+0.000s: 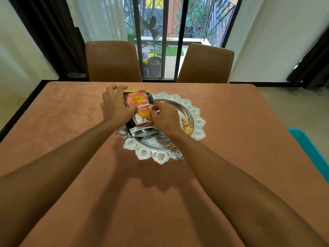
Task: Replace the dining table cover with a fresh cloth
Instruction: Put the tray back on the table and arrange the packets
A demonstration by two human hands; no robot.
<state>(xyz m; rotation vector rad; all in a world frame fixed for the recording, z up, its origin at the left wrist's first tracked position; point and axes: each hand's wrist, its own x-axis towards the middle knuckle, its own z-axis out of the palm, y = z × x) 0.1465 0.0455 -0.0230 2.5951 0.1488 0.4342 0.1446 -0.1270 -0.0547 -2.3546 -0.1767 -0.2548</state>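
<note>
Left grip (115,106) curls round the snack packets (142,111) on the tray (161,155); right grip (164,117) pinches their right edge.

Two hands are counted (left hand (115,106), right hand (164,117)), two chairs (114,61) (206,65), one silver tray (161,156), one table cover (71,122), at least three snack packets (142,108)

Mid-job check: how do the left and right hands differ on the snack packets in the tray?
The left hand sits at the left side of the orange packet, fingers arched over its far edge; the right hand is at the right edge, fingers curled tight as if pinching. The left hand reaches farther across; the right hand hangs over the middle of the silver tray. Both touch the orange packet, which tops dark packets.
</note>
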